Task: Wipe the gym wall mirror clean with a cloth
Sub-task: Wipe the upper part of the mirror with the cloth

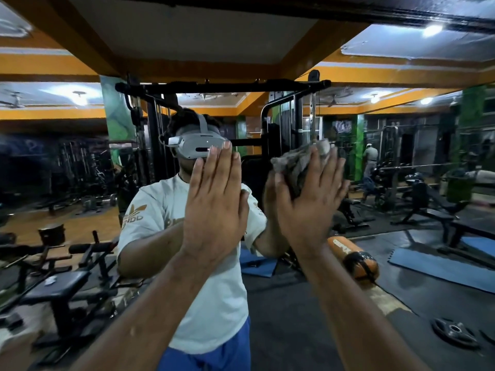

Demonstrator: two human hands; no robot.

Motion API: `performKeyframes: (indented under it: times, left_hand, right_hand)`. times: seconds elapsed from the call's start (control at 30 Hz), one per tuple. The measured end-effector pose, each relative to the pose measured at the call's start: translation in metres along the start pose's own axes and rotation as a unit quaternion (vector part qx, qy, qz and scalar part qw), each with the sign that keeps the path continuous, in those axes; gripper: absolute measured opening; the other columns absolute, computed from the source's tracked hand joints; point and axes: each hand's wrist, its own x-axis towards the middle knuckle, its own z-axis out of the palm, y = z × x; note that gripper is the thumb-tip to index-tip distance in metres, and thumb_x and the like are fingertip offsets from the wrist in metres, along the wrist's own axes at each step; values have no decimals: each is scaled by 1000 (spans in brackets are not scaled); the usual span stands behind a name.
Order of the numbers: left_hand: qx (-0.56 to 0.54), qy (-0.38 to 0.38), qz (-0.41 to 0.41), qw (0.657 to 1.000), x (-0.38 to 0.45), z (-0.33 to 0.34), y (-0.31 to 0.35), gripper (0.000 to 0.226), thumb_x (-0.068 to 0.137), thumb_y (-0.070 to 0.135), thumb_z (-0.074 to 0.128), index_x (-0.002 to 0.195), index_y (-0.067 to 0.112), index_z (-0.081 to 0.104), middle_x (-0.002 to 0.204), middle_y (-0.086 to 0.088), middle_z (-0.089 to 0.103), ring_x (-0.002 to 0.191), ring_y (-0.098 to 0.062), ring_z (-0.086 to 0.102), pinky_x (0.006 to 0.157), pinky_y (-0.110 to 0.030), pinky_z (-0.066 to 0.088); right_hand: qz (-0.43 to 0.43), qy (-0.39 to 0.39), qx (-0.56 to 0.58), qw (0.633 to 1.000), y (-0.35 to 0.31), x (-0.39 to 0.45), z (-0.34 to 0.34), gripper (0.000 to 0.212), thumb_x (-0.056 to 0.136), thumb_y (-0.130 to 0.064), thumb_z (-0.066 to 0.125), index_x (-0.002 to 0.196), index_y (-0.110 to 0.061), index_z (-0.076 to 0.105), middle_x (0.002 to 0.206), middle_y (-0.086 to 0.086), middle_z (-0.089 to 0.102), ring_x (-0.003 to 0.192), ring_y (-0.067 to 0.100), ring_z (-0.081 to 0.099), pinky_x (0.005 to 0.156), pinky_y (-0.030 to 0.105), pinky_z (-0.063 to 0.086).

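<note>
The wall mirror (401, 76) fills the whole view and reflects the gym and me. My left hand (214, 204) lies flat on the glass with its fingers straight and together, holding nothing. To its right, my right hand (310, 199) presses a crumpled grey cloth (297, 164) flat against the mirror with straight fingers. The cloth bunches out above and to the left of the fingers, and part of it is hidden under the palm. Both hands sit at head height on the glass.
Everything else is a reflection: a black cable machine (222, 88) behind me, benches (61, 285) at the left, an orange punching bag (353, 258), blue mats (439, 269), a weight plate (454, 330) on the floor, and another person (371, 159) far right.
</note>
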Motion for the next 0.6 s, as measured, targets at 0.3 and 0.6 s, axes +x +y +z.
performKeyframes:
  times: [0.3,0.6]
  left_hand:
    - [15,16,-11,1000,-16,-20,-56,67,103,39,45,156,0,29,165,-20,18,155,-33,10,126,-49,11]
    - [4,-2,12,1000,-19,-39,-90,68,100,34,42,157,-1,25,166,-22,14,155,-34,8,126,-51,13]
  right_hand:
    - [7,18,-17,1000,-19,5,10,74,102,-61,38,164,-21,29,173,14,20,161,32,12,125,65,14]
    - [-90,33,-54,994,-66,-5,27,74,103,-63,35,161,-17,36,170,16,28,158,34,22,125,64,17]
